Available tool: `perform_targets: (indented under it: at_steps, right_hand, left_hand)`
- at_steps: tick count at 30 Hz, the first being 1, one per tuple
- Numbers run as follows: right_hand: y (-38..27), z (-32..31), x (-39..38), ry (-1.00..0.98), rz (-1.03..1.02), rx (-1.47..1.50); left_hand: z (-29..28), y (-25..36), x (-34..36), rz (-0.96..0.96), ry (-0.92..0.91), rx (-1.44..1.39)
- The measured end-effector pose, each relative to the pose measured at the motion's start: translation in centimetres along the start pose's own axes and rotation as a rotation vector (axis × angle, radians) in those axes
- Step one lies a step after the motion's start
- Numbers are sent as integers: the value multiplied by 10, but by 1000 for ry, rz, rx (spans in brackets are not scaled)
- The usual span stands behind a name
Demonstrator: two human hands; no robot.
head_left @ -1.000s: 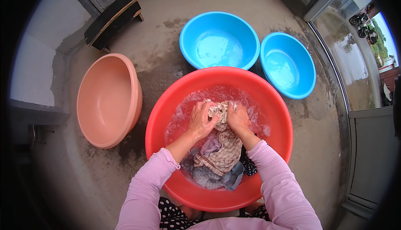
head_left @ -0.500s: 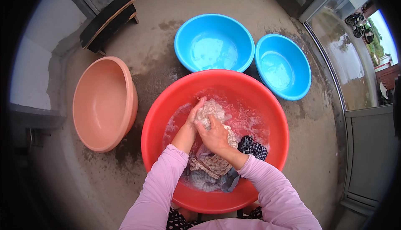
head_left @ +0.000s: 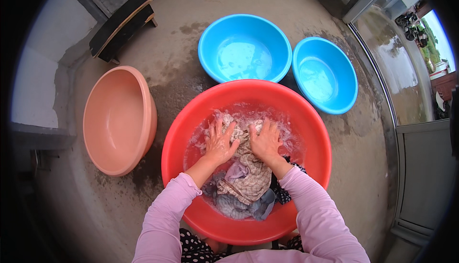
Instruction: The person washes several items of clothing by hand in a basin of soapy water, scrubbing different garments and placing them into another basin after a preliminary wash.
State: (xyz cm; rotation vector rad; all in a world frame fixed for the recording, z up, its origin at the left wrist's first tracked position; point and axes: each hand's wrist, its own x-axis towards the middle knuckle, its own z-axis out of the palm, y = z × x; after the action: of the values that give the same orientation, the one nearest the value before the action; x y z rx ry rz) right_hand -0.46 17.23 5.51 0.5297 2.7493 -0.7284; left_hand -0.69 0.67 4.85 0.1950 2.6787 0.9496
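In front of me stands a red basin (head_left: 306, 119) with sudsy water and wet clothes in it. Both hands press down on a beige checked cloth (head_left: 248, 177) at the water. My left hand (head_left: 220, 143) lies on its left part, fingers spread. On its right part rests my right hand (head_left: 266, 141), also with fingers apart. Closer to me lie a grey-blue striped garment (head_left: 234, 205) and a small lilac cloth (head_left: 236, 171). A black-and-white checked cloth (head_left: 283, 193) is partly hidden under my right forearm.
Two blue basins, a larger one (head_left: 244, 55) and a smaller one (head_left: 320, 79), stand beyond the red basin. A peach basin (head_left: 117, 119) leans tilted at the left. Farther back is a dark stool (head_left: 122, 26). A door track (head_left: 373, 72) runs along the right.
My hands were together, squeezing the bunched pale cloth above the water. Now they are apart and lower, spread flat on the cloth.
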Motion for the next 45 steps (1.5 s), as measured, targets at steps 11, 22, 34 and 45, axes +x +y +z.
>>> perform_targets:
  at_steps: [11,22,34,45]
  right_hand:
    - [-57,3,-33,-156,25,309]
    - [-15,-23,19,-224,112,182]
    - [3,8,25,-340,109,57]
    - [-43,15,-36,-64,-164,417]
  left_hand:
    - [40,-30,54,-676,-348,-1860]
    - [32,15,10,-337,120,-1078]
    - [53,-4,32,-40,86,220]
    - [37,-1,26,-572,-189,-1604]
